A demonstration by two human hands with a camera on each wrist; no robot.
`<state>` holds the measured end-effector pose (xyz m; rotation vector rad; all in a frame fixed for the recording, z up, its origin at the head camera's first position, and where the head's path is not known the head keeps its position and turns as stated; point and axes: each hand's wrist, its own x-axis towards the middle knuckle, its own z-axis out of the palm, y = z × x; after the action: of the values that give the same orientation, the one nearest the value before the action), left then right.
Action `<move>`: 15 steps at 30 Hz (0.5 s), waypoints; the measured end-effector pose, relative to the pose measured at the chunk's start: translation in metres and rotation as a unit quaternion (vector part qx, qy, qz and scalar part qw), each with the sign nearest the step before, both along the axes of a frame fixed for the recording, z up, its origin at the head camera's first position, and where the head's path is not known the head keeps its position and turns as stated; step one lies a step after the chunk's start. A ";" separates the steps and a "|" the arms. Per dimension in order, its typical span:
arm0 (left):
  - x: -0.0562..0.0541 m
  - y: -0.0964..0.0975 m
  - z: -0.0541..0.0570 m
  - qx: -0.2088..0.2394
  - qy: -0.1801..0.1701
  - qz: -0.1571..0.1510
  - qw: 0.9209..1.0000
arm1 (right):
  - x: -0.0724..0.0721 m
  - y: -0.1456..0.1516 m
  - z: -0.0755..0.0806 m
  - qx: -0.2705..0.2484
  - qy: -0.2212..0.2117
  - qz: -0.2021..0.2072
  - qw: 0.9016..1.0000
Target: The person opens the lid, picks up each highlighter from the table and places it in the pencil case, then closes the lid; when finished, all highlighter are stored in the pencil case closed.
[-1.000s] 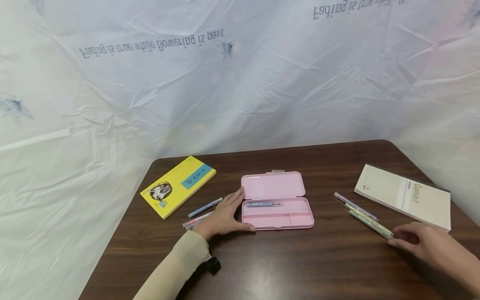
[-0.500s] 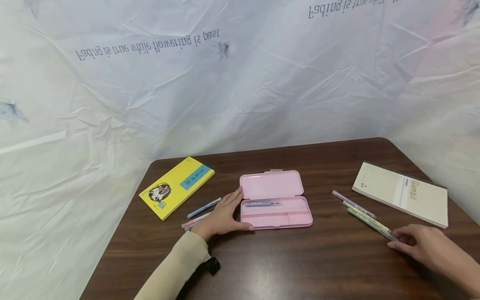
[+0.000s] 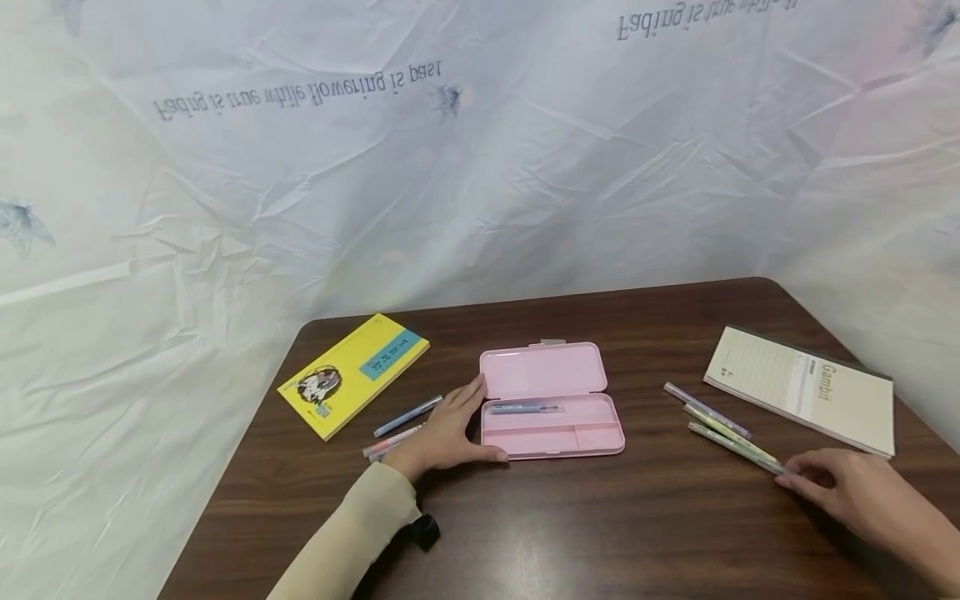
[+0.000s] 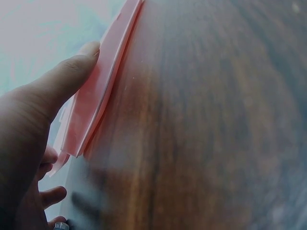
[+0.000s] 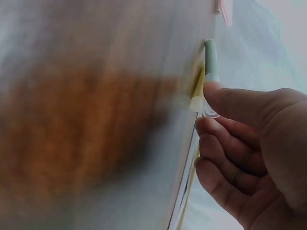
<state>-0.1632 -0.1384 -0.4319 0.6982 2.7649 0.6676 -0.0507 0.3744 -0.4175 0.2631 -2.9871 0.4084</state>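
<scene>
Head view. The left hand (image 3: 448,433) lies flat on the dark brown wooden table (image 3: 645,533), fingers straight. Its thumb runs along the near edge and its fingertips touch the left end of the open pink plastic pencil case (image 3: 551,400). The forearm wears a beige sleeve (image 3: 345,542) and enters from the lower left. A blue-grey pen (image 3: 525,408) lies in the long rear compartment of the case tray. The right hand (image 3: 855,492) rests low over the table at the right, fingers curled, its fingertips at the near end of the pale green pen (image 3: 731,444). A yellow pen (image 3: 723,423) and a lilac pen (image 3: 705,410) lie just beside it, roughly parallel. A cream "Gambit" notebook (image 3: 802,390) lies beyond them. A yellow paperback book (image 3: 352,372) lies at the far left, with a blue pen (image 3: 408,415) and a pink pen (image 3: 390,439) near the left hand. A creased white sheet printed with text (image 3: 480,167) covers the walls behind.

Left wrist view. The left hand (image 4: 29,143) is spread open, its thumb laid against the edge of the pink pencil case (image 4: 103,81). The table surface fills the right side.

Right wrist view. The right hand (image 5: 249,158) has its thumb and curled fingers pinching the end of the pale green pen (image 5: 209,57), with the yellow pen (image 5: 197,88) touching alongside. The picture is blurred.
</scene>
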 end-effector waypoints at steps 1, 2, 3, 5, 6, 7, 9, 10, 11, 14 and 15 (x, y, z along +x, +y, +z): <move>0.000 0.000 0.000 -0.002 0.001 0.000 1.000 | 0.000 0.000 0.002 -0.008 -0.006 -0.002 1.000; 0.000 0.000 -0.001 -0.004 0.002 -0.001 1.000 | 0.000 -0.001 0.004 -0.013 -0.003 -0.002 1.000; 0.000 0.000 -0.001 -0.006 0.003 -0.001 1.000 | 0.001 -0.002 0.006 -0.021 0.008 0.001 1.000; 0.000 0.000 0.000 -0.009 0.001 -0.003 1.000 | -0.001 -0.005 0.011 -0.031 0.027 0.004 0.999; -0.001 0.000 0.000 -0.010 0.001 -0.004 1.000 | -0.003 -0.008 0.014 -0.031 0.039 0.007 0.999; -0.001 0.000 0.001 -0.011 0.001 -0.005 1.000 | -0.006 -0.011 0.018 -0.033 0.046 0.009 0.998; -0.002 0.000 0.001 -0.012 0.000 -0.007 1.000 | -0.011 -0.019 0.025 -0.027 0.073 0.017 0.997; -0.002 0.000 0.001 -0.012 -0.001 -0.008 1.000 | -0.015 -0.023 0.030 -0.024 0.073 0.019 0.997; -0.002 0.000 0.001 -0.012 -0.001 -0.008 1.000 | -0.018 -0.028 0.035 -0.020 0.070 0.021 0.997; -0.002 0.000 0.000 -0.010 -0.006 -0.003 1.000 | -0.029 -0.042 0.049 -0.022 0.059 0.037 0.997; -0.001 0.000 0.000 -0.009 -0.008 -0.002 1.000 | -0.032 -0.047 0.054 -0.021 0.057 0.045 0.997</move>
<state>-0.1644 -0.1388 -0.4323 0.6911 2.7519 0.6436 -0.0831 0.3274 -0.3637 0.4032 -2.8586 0.4494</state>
